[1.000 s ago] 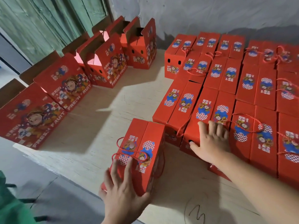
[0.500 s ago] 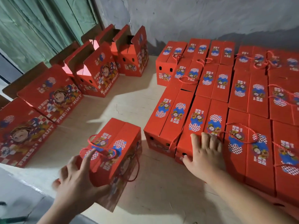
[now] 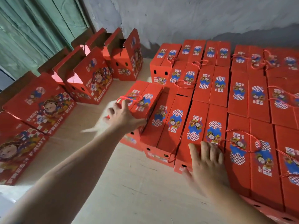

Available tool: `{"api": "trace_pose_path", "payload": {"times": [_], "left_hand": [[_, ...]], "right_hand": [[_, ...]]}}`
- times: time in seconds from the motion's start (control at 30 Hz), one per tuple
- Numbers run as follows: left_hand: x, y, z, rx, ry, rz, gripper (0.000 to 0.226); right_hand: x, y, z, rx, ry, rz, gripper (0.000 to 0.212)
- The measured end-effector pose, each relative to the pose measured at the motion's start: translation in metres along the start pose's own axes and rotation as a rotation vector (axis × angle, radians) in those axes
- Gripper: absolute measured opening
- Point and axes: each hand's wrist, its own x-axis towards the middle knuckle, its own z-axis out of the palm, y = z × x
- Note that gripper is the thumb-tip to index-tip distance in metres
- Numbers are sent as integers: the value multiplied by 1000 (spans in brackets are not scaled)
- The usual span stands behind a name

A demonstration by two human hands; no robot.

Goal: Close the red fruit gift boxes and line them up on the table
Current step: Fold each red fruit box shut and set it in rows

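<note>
Carried from the table's near edge, the closed box (image 3: 142, 101) now sits against the packed rows (image 3: 210, 88). Right hand (image 3: 208, 164) presses flat, fingers straight, on a front-row lid; beyond, left hand (image 3: 124, 117) grips the closed box.

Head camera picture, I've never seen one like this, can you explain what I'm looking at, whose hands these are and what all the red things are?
There is no machine here: a person wears a wide-angle camera on the head, looking forward and down at their own bare hands. The left hand grips a closed red box at its near end, holding it tilted beside the block of closed boxes that fills the right side of the table. The right hand rests flat, fingers straight, on a closed box at the block's near edge. Along the left stand open boxes, flaps up. Red cord handles lie on several lids.
</note>
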Motion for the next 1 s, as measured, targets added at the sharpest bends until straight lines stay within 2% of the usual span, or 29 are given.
{"api": "trace_pose_path", "payload": {"times": [0.17,0.37,0.5,0.77,0.93,1.0], "left_hand": [[63,52,21,-28,-42,-12,111],[116,81,40,-24,-98,21,98],[137,83,57,-53,-123,34,84],[179,115,67,-82,-121,48,85],[202,118,65,-267,-149,83,59],[203,117,67,-289,-139,128,56]], "right_hand": [[2,0,3,68,8,-13,89],[65,11,-16,153,25,8,66],[81,9,-7,131,42,-8,68],[81,9,1,153,58,-4,77],[83,9,2,172,58,1,78],[85,9,0,178,51,2,78]]}}
